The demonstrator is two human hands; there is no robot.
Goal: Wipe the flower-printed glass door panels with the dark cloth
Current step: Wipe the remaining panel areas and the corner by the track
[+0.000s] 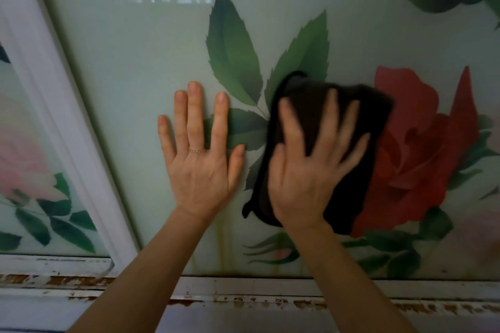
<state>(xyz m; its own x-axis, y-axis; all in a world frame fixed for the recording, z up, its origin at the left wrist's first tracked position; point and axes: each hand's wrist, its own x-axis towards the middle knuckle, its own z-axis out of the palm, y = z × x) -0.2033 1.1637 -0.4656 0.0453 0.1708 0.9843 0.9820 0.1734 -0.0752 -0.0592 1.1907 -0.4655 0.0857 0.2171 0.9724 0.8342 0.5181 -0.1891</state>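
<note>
Head view: right hand (311, 167) spread flat, pressing cloth (319, 143) on glass (135, 62) at centre frame, mid-wipe; left hand (200, 154) open, bracing beside it; next, I'd say, sweep across rose (422, 143).

Our left hand (198, 167) lies flat on the glass panel (121, 67), just left of our right hand (308, 170) on the cloth (319, 105).

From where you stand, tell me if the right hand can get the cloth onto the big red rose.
Probably yes. The right hand presses the dark cloth flat on the glass, and the cloth's edge already overlaps the red rose. Nothing lies between them.
</note>
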